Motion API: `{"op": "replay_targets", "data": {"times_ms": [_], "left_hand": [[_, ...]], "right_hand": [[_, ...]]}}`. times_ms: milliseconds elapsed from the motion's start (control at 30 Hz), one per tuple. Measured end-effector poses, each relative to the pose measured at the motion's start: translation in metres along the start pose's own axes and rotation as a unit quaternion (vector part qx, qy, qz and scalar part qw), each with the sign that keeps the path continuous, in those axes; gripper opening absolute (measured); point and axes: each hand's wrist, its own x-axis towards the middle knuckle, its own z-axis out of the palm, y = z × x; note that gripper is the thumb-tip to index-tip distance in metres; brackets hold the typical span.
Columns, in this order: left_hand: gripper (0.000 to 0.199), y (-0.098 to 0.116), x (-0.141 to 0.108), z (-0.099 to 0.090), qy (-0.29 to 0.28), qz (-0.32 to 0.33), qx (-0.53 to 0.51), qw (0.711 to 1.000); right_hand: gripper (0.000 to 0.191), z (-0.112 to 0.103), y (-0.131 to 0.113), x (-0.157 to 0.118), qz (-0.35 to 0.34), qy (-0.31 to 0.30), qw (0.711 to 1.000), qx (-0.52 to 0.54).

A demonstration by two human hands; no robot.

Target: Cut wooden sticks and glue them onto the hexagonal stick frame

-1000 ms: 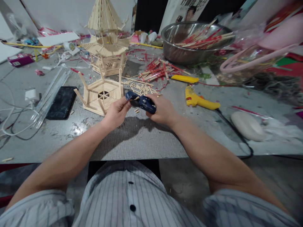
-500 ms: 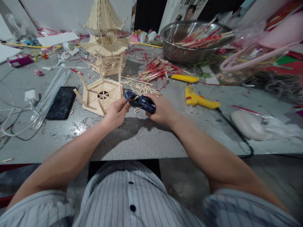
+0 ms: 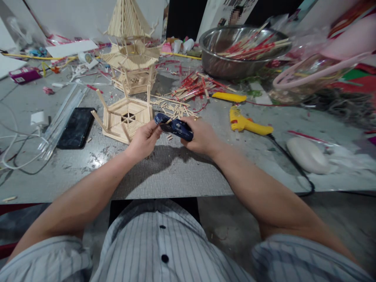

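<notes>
My right hand (image 3: 201,135) is wrapped round a dark blue hand tool (image 3: 179,127), whose head points left. At that head, my left hand (image 3: 145,140) has its fingers pinched together on something too small to make out. Just behind my left hand lies a hexagonal stick frame (image 3: 117,119) with upright posts. Farther back stands a pagoda model (image 3: 129,58) built of pale sticks. Short cut stick pieces (image 3: 173,107) are scattered beyond the tool.
A steel bowl (image 3: 214,64) of red-and-wood sticks stands at the back right, near a yellow glue gun (image 3: 249,124) and yellow cutter (image 3: 229,97). A black phone (image 3: 76,128) lies left, a pale oval object (image 3: 307,154) right.
</notes>
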Motion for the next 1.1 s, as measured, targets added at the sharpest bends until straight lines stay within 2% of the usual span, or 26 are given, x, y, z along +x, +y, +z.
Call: {"op": "replay_targets", "data": {"times_ms": [167, 967, 1100], "left_hand": [[0.05, 0.001, 0.001, 0.0, -0.003, 0.002, -0.003, 1.0], [0.048, -0.001, -0.001, 0.0, -0.003, -0.003, 0.016, 1.0], [0.045, -0.003, -0.002, 0.001, 0.013, -0.012, 0.016, 1.0]], "right_hand": [[0.057, 0.002, 0.001, -0.001, -0.001, 0.003, 1.0, 0.0], [0.039, -0.003, -0.011, -0.004, 0.017, 0.015, 0.999, -0.033], [0.037, -0.002, -0.011, -0.004, 0.024, 0.012, 0.999, -0.039]]}}
